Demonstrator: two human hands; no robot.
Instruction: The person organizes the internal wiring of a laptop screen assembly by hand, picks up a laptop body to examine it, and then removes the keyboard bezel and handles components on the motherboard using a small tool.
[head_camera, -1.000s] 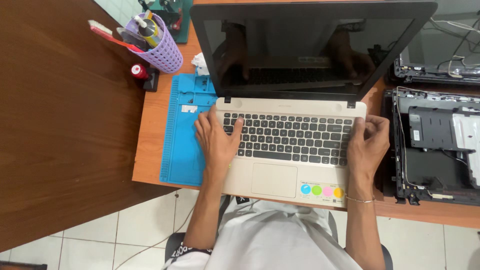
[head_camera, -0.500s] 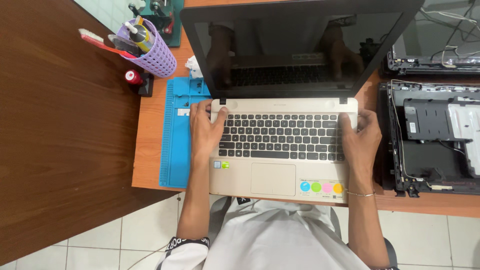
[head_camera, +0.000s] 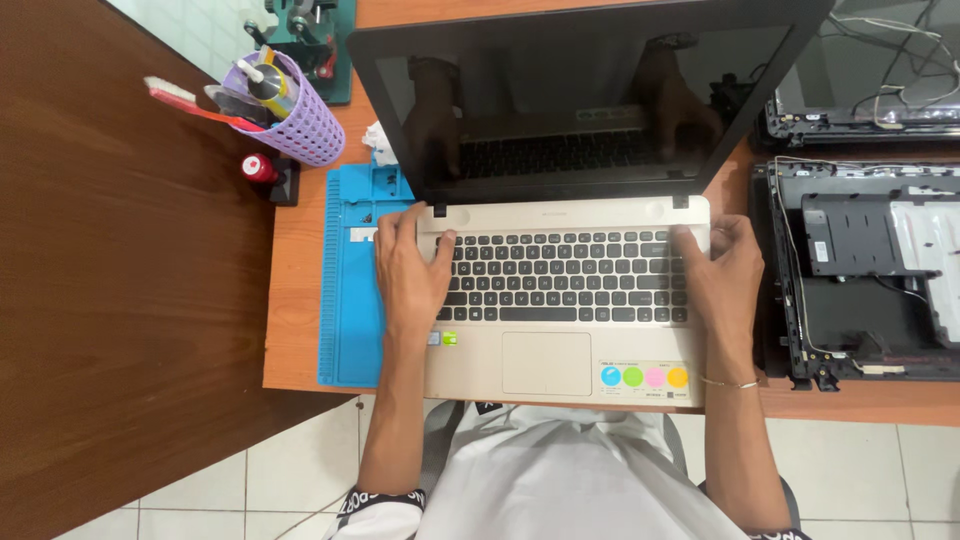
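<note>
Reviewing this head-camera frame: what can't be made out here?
- Laptop screen: dark, showing only reflections; its top is cut off by the frame edge.
- Left hand and right hand: palms and the keys beneath are covered by the hands themselves.
- Opened laptop chassis: cut off at the right edge.
- Purple basket: contents overlap, hard to identify.

An open gold-cased laptop (head_camera: 565, 300) lies on the orange wooden surface (head_camera: 295, 330), partly over a blue rubber work mat (head_camera: 350, 300) at its left. Behind the mat stands a purple perforated plastic holder (head_camera: 300, 125); a dismantled black laptop chassis (head_camera: 860, 280) lies right.
</note>
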